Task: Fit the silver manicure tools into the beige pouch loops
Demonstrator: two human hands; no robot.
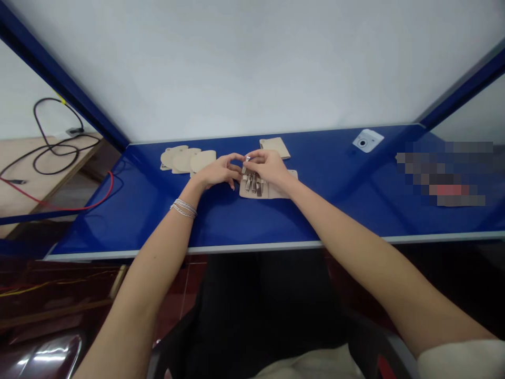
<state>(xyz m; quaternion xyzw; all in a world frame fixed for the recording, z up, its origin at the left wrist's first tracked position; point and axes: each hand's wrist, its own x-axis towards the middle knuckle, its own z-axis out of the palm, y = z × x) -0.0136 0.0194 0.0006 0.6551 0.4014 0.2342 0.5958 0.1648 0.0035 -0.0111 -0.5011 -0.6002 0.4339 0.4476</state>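
Observation:
An opened beige manicure case (pixel 272 190) lies on the blue table, with several metal grooming tools (pixel 253 184) held in its left half. My right hand (pixel 270 167) is above the case, its thumb and fingers pinched on a small shiny metal nail clipper (pixel 246 162) at the case's upper left. Part of the clipper is covered by the fingers. My left hand (pixel 220 171) is at the left edge of the case, its fingers bent and apart. Its fingertips come close to the clipper; whether they touch it I cannot tell.
Several closed beige cases (pixel 181 159) overlap left of my hands. Another beige case (pixel 278 147) lies behind the opened one. A white camera-like item (pixel 367 141) is at the back right, near a pixelated area. Black cable (pixel 51 142) and red cable (pixel 106 195) lie at left.

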